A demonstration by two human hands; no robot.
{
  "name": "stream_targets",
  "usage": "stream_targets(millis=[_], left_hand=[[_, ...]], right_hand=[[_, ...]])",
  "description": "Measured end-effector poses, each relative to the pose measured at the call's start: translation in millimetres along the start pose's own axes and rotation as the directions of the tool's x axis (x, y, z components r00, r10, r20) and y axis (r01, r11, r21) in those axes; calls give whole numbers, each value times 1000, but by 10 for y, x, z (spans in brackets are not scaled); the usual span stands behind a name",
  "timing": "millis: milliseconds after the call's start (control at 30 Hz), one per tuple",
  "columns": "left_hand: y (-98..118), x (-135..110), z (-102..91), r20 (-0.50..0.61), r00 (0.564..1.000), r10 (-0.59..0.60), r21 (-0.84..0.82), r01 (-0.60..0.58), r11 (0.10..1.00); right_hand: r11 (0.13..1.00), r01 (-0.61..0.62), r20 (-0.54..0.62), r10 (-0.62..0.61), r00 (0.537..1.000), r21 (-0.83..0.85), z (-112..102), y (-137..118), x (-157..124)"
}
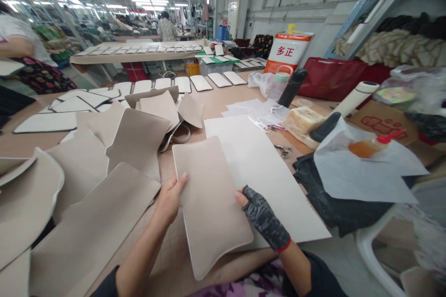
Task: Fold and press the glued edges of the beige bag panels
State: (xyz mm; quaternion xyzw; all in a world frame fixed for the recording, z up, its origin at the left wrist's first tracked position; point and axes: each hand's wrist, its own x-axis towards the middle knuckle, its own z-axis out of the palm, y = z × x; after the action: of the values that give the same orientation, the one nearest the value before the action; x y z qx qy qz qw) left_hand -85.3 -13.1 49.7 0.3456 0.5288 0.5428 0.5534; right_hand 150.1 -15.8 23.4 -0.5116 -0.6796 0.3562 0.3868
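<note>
A beige panel with pale edges (212, 204), leather-like, is held up between my two hands, tilted above the near edge of the table. My bare left hand (171, 197) grips its left side, thumb on top and fingers hidden underneath. On its right side my right hand (261, 213), in a dark grey fingerless glove with a red cuff, pinches the edge. Partly beneath the panel lies a large white sheet (265, 167). To the left, similar beige pieces (94, 218) are heaped over one another, with a looped strap (181, 133) beside them.
White dark-edged panels (200, 83) line the table's far side. At right stand a white-and-orange tin (289, 51), a black bottle (292, 87), a cream flask (355, 97) and a red-tipped glue bottle (376, 144) on white paper. A person (24, 46) stands at far left.
</note>
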Motion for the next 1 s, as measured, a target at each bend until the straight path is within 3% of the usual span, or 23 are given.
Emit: stream_targets(millis=[100,167,233,300,400,533,733,933,1000], left_hand=[[-42,20,24,-26,999,36,1,-35,999],[-76,18,48,-43,997,70,38,-68,997],[-105,7,66,-58,993,98,82,-93,992],[-117,-4,72,-64,991,118,111,-110,988],[-98,-11,56,-59,990,125,111,-117,987],[-45,-31,46,-44,995,86,66,-83,994],[-33,-90,99,-5,998,56,57,-56,997],[-36,-82,24,41,999,-5,3,5,1000],[-32,-96,23,60,998,-36,-22,37,999]], right_hand=[[959,72,-138,-113,984,-275,63,60,-114],[841,136,-198,-276,941,-524,126,65,-160],[706,191,-182,-416,891,-682,178,38,-181],[633,240,-148,-496,855,-736,201,0,-182],[705,327,-172,-537,826,-630,177,-29,-162],[842,312,-232,-442,866,-439,133,-11,-102],[864,253,-254,-387,886,-435,153,-22,-22],[979,168,-201,-190,961,-118,84,-91,8],[981,155,-205,-177,963,-120,87,-103,22]])
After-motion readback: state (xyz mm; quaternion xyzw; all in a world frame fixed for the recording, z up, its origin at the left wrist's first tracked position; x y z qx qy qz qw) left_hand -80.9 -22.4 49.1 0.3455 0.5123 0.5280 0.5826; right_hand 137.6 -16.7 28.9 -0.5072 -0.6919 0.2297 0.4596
